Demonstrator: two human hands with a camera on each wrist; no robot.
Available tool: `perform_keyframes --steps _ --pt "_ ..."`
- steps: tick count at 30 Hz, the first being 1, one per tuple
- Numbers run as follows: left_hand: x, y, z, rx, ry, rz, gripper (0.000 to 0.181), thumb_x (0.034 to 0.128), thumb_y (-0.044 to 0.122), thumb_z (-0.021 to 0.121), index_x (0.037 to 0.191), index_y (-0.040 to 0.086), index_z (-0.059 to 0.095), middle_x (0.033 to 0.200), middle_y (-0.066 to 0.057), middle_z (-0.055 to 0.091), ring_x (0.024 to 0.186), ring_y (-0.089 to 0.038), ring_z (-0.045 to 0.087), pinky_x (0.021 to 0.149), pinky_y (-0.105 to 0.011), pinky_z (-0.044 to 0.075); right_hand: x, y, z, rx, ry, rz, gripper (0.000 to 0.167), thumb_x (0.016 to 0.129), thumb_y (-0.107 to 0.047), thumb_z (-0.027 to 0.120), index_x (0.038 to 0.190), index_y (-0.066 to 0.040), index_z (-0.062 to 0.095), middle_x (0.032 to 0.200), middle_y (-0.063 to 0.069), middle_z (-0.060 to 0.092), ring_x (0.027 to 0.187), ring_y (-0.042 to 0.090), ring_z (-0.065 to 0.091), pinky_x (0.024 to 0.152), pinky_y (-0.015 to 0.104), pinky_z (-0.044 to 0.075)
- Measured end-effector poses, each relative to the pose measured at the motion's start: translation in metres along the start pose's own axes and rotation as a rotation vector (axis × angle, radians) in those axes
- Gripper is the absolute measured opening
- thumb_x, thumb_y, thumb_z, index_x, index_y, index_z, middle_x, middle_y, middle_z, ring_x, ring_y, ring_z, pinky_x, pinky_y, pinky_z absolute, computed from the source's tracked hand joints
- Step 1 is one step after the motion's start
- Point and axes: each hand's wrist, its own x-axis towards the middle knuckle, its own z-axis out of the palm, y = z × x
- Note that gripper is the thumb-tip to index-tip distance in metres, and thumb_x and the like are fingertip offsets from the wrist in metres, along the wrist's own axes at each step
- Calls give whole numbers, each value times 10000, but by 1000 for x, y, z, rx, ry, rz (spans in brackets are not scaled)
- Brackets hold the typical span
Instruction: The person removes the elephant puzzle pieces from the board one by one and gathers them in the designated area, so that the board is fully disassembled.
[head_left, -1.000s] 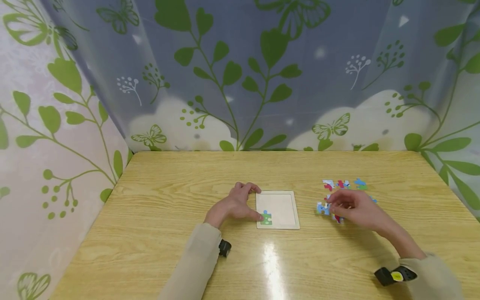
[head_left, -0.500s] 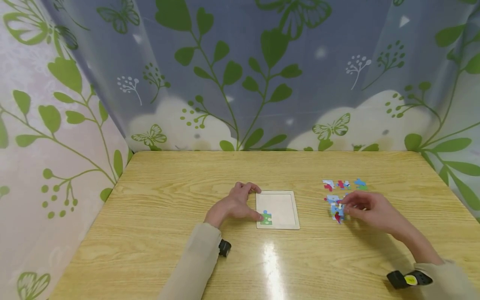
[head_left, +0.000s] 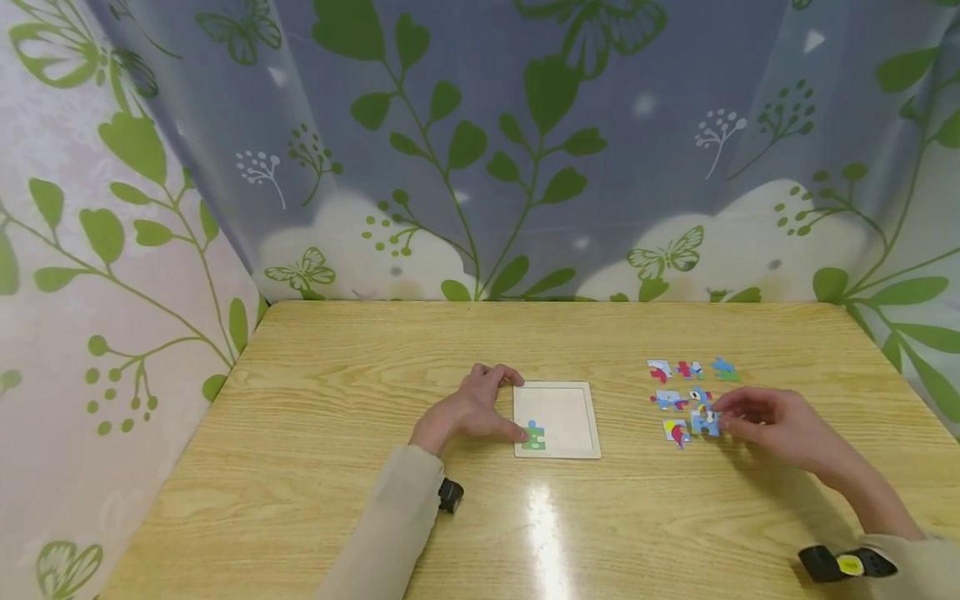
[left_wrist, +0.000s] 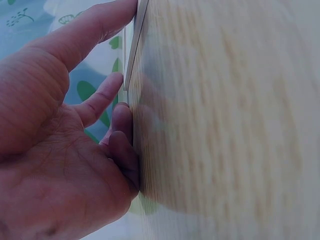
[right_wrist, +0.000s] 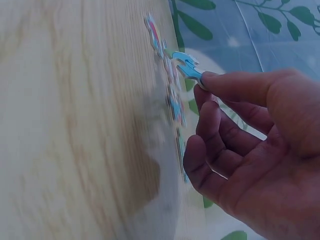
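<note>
My left hand (head_left: 476,408) rests at the left side of a pale square puzzle tray (head_left: 593,425). The thumb touches its lower left, and a finger reaches the upper left corner; in the left wrist view, the thumb (left_wrist: 95,30) looks straight. A green puzzle piece (head_left: 534,438) lies in the tray's lower left corner. My right hand (head_left: 787,429) pinches a blue puzzle piece (head_left: 703,423) between thumb and fingertips. In the right wrist view, that piece (right_wrist: 187,66) is raised off the table and tilted. Several loose pieces lie near it, including a yellow and red puzzle piece (head_left: 677,432).
Loose puzzle pieces lie in rough rows right of the tray, among them a blue and green piece (head_left: 725,369) and a white and red piece (head_left: 659,370). The wooden table (head_left: 360,350) ends at a leaf-patterned curtain (head_left: 480,167).
My right hand has moved right with the pinched blue piece, uncovering the loose pieces on the left of the group. My left hand and the tray stay put.
</note>
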Motion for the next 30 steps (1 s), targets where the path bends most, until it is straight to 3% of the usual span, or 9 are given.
perform_keyframes --steps 15,30 --pt "0 0 0 7 -1 6 679 790 304 876 1359 241 512 1440 -123 390 1339 -298 399 1095 -527 410 -4 10 -6 10 -87 67 299 1016 -223 649 1218 -3 665 986 -8 696 796 37 605 649 261 478" --pt "2 -2 1 5 4 1 685 783 315 882 1357 254 511 1448 -119 384 1334 -295 404 1087 -537 417 -3 14 -5 -23 -91 65 271 1016 -202 647 1206 -12 677 1019 27 719 815 -5 615 654 247 486"
